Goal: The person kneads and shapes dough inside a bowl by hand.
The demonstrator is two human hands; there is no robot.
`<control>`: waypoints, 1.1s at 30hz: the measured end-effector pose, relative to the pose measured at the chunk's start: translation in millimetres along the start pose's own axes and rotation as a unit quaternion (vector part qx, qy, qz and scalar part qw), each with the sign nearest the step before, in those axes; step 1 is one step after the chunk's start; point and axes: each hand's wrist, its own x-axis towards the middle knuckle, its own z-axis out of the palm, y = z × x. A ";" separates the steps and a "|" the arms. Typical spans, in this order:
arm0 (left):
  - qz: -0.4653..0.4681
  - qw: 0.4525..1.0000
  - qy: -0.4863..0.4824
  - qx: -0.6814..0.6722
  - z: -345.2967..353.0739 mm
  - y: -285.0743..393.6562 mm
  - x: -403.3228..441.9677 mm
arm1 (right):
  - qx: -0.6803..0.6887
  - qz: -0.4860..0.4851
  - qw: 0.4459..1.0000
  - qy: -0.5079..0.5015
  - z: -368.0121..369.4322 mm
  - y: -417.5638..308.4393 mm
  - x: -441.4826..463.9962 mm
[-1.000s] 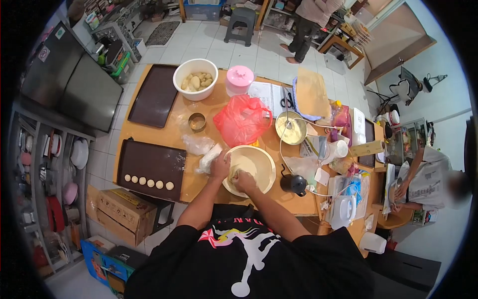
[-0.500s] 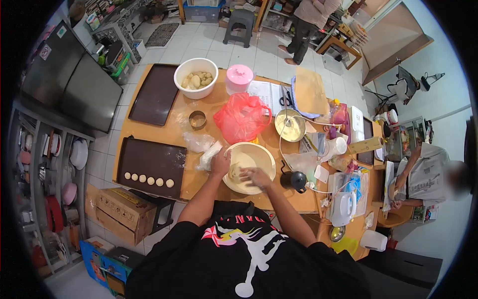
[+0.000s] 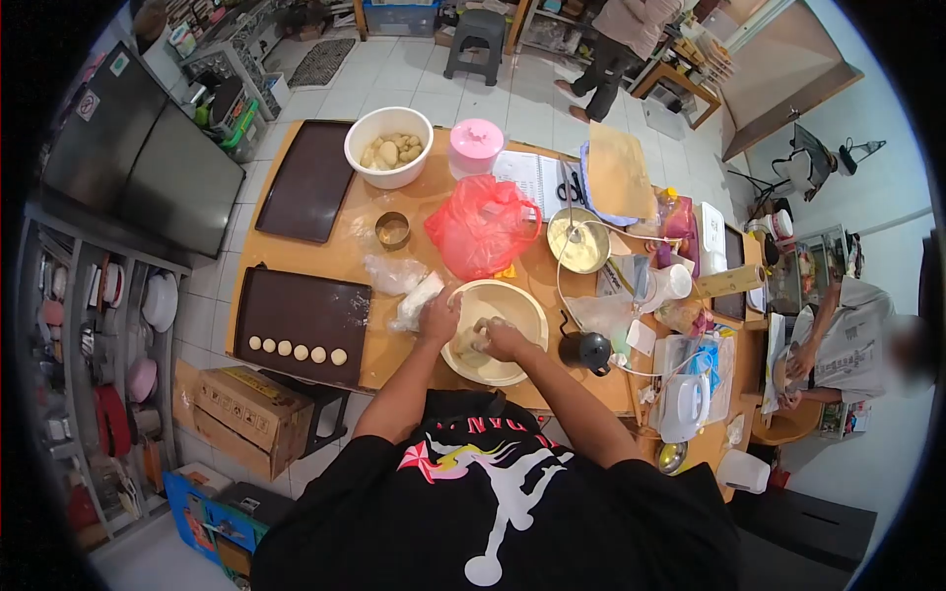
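Note:
A cream-coloured bowl (image 3: 520, 307) stands at the near edge of the wooden table, with pale dough (image 3: 467, 345) inside. My left hand (image 3: 439, 317) grips the bowl's left rim. Inside the bowl my right hand (image 3: 502, 340) has its fingers curled into the dough, and its fingertips are partly hidden. Just left of my left hand lies a white plastic bag (image 3: 418, 301). Behind the bowl sits a red plastic bag (image 3: 478, 231). A dark baking tray (image 3: 296, 317) at the left holds a row of several small round dough pieces (image 3: 302, 352).
A white tub (image 3: 367, 171) of dough balls, a pink canister (image 3: 476, 146), a metal ring (image 3: 392, 231) and a second dark tray (image 3: 305, 182) are farther back. To the right are a metal bowl (image 3: 591, 258) and black kettle (image 3: 588, 357). Two other people (image 3: 852, 340) are nearby.
My right hand has gone from spread fingers at the bowl's right side to curled fingers in the dough. My left hand stays on the rim.

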 end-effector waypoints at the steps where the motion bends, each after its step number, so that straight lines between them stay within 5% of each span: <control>1: -0.004 1.000 -0.010 -0.001 0.5 0.9 1.1 | -0.032 -0.001 0.999 -0.003 -4.3 -6.3 -8.6; 6: -0.016 1.000 -0.005 0.002 1.7 0.8 1.4 | -0.163 0.004 0.986 -0.046 12.4 -8.9 -44.2; 10: 0.007 1.000 0.017 -0.006 3.0 1.6 -0.1 | -0.144 -0.006 0.989 -0.021 15.6 -9.6 -64.1; 24: 0.010 1.000 0.015 0.019 0.6 2.4 -1.1 | 0.013 0.191 0.975 0.114 50.0 -26.9 19.0; 28: 0.004 1.000 0.006 0.000 -2.9 7.3 -1.9 | -0.024 0.165 0.984 0.059 105.1 50.6 75.3; 31: 0.019 1.000 0.011 0.008 -2.2 4.6 -1.4 | 0.378 0.231 0.897 -0.015 89.3 48.2 70.0; 33: 0.022 1.000 0.018 0.009 -0.5 3.0 -0.8 | 0.649 0.247 0.720 -0.011 79.8 41.0 55.9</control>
